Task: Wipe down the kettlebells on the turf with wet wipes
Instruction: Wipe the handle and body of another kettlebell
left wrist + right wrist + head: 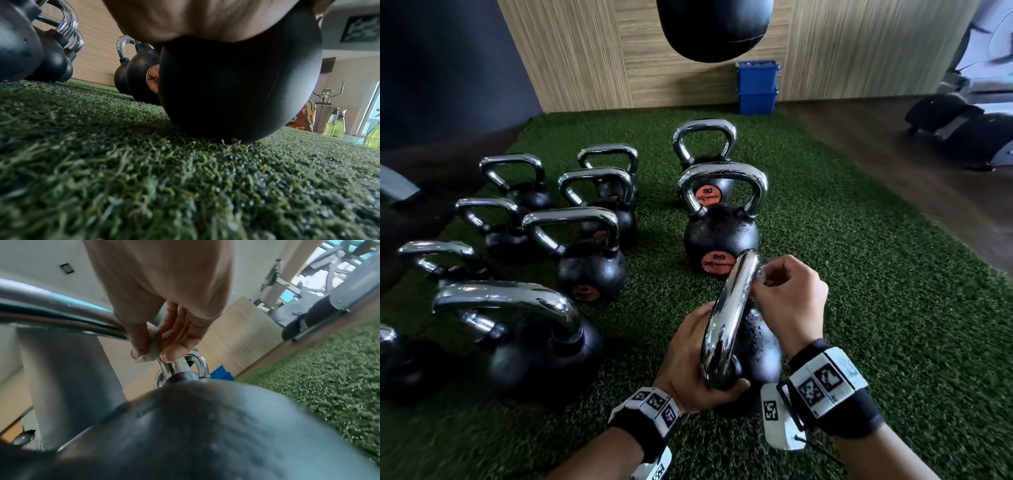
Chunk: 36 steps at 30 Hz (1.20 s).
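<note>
A black kettlebell (758, 346) with a chrome handle (729, 318) stands on the green turf (876, 308) right in front of me. My left hand (695, 359) grips the near base of that handle, thumb wrapped under it. My right hand (787, 298) pinches a small crumpled wet wipe (761, 275) against the upper far part of the handle. In the right wrist view the wipe (149, 347) sits between thumb and fingers on the chrome bar (61, 316), above the black body (205, 426). The left wrist view shows the kettlebell's round black body (236, 89) resting on turf (144, 178).
Several more kettlebells stand in rows to the left (589, 253) and just ahead (720, 233). A black punching bag (714, 27) hangs ahead above a blue bin (756, 87) by the wood-panelled wall. Bare turf lies to the right; exercise machines (962, 126) stand beyond its edge.
</note>
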Each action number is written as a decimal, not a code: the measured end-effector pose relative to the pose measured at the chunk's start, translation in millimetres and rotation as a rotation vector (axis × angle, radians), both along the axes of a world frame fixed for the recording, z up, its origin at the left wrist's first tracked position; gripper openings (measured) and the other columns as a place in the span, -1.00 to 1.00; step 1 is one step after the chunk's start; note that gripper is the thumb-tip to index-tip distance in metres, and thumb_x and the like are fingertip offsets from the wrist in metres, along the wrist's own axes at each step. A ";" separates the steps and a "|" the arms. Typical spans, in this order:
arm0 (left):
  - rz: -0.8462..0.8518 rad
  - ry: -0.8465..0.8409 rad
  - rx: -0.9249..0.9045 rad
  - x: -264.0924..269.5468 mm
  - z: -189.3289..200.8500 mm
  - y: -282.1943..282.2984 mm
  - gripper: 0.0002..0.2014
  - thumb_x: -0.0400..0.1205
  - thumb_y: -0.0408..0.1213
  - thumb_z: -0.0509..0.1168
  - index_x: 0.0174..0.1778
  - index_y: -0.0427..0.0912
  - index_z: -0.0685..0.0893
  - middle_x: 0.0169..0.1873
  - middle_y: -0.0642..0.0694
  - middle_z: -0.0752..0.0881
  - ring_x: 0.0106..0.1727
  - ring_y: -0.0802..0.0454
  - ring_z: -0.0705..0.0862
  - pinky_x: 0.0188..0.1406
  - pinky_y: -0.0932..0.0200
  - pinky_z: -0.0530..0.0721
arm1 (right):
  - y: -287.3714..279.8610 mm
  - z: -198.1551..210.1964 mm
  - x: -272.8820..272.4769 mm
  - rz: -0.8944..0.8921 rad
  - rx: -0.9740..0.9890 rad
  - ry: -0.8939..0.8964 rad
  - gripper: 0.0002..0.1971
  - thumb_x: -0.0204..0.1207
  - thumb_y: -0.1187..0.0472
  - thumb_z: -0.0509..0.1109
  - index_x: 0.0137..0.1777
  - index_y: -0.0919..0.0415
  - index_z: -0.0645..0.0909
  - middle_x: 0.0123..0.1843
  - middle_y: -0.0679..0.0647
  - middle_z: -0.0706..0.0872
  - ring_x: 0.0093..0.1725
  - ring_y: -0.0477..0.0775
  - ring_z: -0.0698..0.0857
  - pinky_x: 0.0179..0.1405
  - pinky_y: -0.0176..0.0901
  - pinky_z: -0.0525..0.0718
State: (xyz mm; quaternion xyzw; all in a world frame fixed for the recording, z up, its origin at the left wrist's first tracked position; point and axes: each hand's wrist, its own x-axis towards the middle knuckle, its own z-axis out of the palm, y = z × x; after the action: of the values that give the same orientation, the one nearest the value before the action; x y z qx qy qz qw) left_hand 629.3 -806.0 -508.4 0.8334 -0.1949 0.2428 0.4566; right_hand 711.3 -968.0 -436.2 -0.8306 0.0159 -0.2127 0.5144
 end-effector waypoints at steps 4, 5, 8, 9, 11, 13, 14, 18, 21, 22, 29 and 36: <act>-0.035 0.028 -0.050 0.8 2.5 -2.6 -0.13 0.38 0.34 0.53 0.58 0.59 0.24 0.44 0.36 0.55 0.46 -0.18 0.66 0.44 -0.31 0.64 | -0.2 1.8 10.8 0.018 -0.028 0.224 -0.88 0.25 0.26 0.57 -0.40 0.13 0.67 -0.45 -0.03 0.75 -0.38 0.03 0.78 -0.29 0.03 0.83; -0.045 0.036 -0.057 0.5 3.3 -2.8 -0.12 0.38 0.31 0.55 0.58 0.60 0.23 0.44 0.38 0.56 0.46 -0.15 0.65 0.43 -0.29 0.64 | 0.9 1.2 12.3 0.042 -0.031 0.283 -0.89 0.25 0.26 0.57 -0.38 0.16 0.68 -0.42 0.04 0.78 -0.35 0.13 0.81 -0.26 0.13 0.85; -0.069 0.102 -0.061 -0.2 1.5 -1.0 -0.04 0.35 0.21 0.62 0.58 0.62 0.19 0.48 0.16 0.59 0.54 -0.13 0.59 0.52 -0.29 0.57 | 6.1 1.3 11.5 0.114 0.000 0.389 -0.84 0.26 0.37 0.57 -0.32 0.24 0.61 -0.30 0.23 0.77 -0.22 0.37 0.83 -0.22 0.36 0.82; -0.072 0.144 -0.052 -0.7 0.9 0.5 -0.01 0.34 0.22 0.64 0.58 0.62 0.17 0.50 0.06 0.59 0.57 -0.12 0.56 0.56 -0.27 0.54 | 7.3 1.4 11.2 0.130 0.010 0.415 -0.81 0.28 0.38 0.58 -0.30 0.25 0.58 -0.28 0.25 0.75 -0.19 0.40 0.83 -0.20 0.40 0.81; -0.069 0.226 0.030 -2.4 3.9 4.5 0.01 0.34 0.29 0.63 0.64 0.46 0.18 0.54 -0.02 0.54 0.62 -0.04 0.49 0.61 -0.16 0.50 | 9.8 2.6 8.8 0.140 0.010 0.446 -0.78 0.30 0.32 0.60 -0.28 0.23 0.56 -0.27 0.22 0.74 -0.20 0.36 0.81 -0.18 0.37 0.82; -0.083 0.296 0.197 -1.4 11.5 9.7 0.10 0.33 0.37 0.61 0.71 0.10 0.24 0.59 -0.02 0.48 0.66 0.03 0.43 0.63 -0.08 0.47 | 8.7 8.1 3.5 0.135 -0.082 0.446 -0.80 0.32 0.19 0.58 -0.26 0.21 0.60 -0.27 0.18 0.77 -0.22 0.25 0.81 -0.19 0.20 0.85; -0.097 0.328 0.305 0.8 18.9 12.8 0.15 0.31 0.42 0.59 0.72 0.00 0.24 0.61 0.00 0.45 0.67 0.05 0.40 0.65 -0.05 0.45 | 6.4 10.7 1.3 0.142 -0.136 0.441 -0.81 0.33 0.15 0.56 -0.22 0.21 0.62 -0.25 0.17 0.78 -0.21 0.21 0.82 -0.21 0.12 0.85; -0.209 0.514 0.518 3.1 65.8 31.3 0.23 0.19 0.47 0.60 0.72 0.31 0.12 0.65 0.26 0.41 0.65 0.23 0.42 0.66 0.04 0.42 | -14.4 22.0 -4.5 0.296 -0.167 0.343 -0.61 0.45 0.17 0.60 0.18 0.23 0.53 -0.17 0.13 0.77 -0.28 0.05 0.79 -0.38 -0.11 0.81; -0.183 0.434 0.327 -10.9 96.4 32.7 0.25 0.18 0.48 0.61 0.73 0.40 0.06 0.53 0.28 0.60 0.50 0.38 0.57 0.58 0.23 0.48 | -35.2 39.2 2.1 0.420 -0.423 0.100 -0.46 0.50 0.15 0.58 0.44 -0.04 0.48 -0.40 -0.01 0.73 -0.51 -0.29 0.64 -0.50 -0.53 0.55; -0.116 0.385 0.302 -15.6 102.8 25.7 0.27 0.18 0.51 0.59 0.75 0.33 0.07 0.48 0.22 0.66 0.44 0.39 0.62 0.52 0.27 0.55 | -36.9 46.8 5.4 0.483 -0.507 0.033 -0.40 0.51 0.18 0.56 0.52 -0.09 0.48 -0.39 -0.05 0.75 -0.49 -0.31 0.64 -0.47 -0.60 0.51; 0.198 0.248 0.337 -15.8 115.5 -17.2 -0.50 0.41 -0.24 0.42 0.29 0.08 0.58 -0.15 0.06 0.81 -0.09 0.09 0.82 -0.15 0.50 0.64 | -19.3 81.6 12.0 0.600 -0.877 0.017 -0.81 0.49 0.05 0.49 0.09 -0.13 0.68 -0.09 -0.09 0.82 -0.08 0.02 0.79 0.00 -0.08 0.73; -0.041 0.407 0.513 6.5 140.5 25.3 -0.06 0.29 -0.20 0.53 0.59 0.43 0.35 0.18 0.16 0.78 0.13 0.09 0.78 0.06 0.21 0.76 | -31.1 89.6 -9.2 0.455 -0.864 0.129 -0.79 0.43 0.11 0.51 0.07 -0.02 0.75 -0.07 -0.08 0.83 -0.05 -0.03 0.76 -0.02 -0.14 0.71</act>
State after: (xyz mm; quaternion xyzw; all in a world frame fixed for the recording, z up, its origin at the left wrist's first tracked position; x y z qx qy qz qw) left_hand 635.8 -780.7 -367.8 0.9486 -0.1712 0.0050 0.2662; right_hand 702.1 -999.2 -346.6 -0.9619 -0.2238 -0.0303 0.1543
